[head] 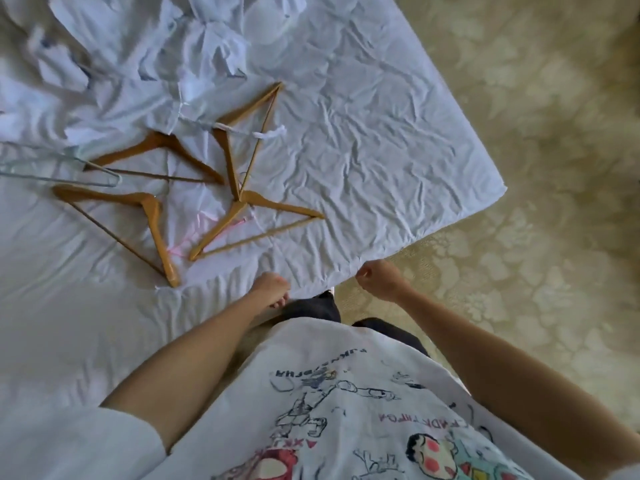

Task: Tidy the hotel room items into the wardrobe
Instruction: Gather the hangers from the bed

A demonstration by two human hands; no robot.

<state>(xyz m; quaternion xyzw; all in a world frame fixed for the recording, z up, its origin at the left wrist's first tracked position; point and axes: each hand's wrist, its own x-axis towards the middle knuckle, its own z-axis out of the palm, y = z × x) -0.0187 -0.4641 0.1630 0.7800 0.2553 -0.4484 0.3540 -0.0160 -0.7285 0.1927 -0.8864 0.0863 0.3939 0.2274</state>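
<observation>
Several wooden hangers [156,216] lie scattered on the white bed sheet [363,150], one of them [256,211] near the middle of the bed. A clear plastic hanger [59,171] lies at the left edge. Crumpled white clothes [145,57] are piled at the far side of the bed. My left hand [272,287] hangs over the bed's near edge with fingers loosely curled and nothing in it. My right hand [379,278] hovers just past the bed's corner with its fingers curled, also holding nothing.
Beige patterned carpet [536,168] covers the floor to the right of the bed. A thin pink string [194,237] lies between the near hangers. My white printed shirt [346,410] fills the bottom of the view.
</observation>
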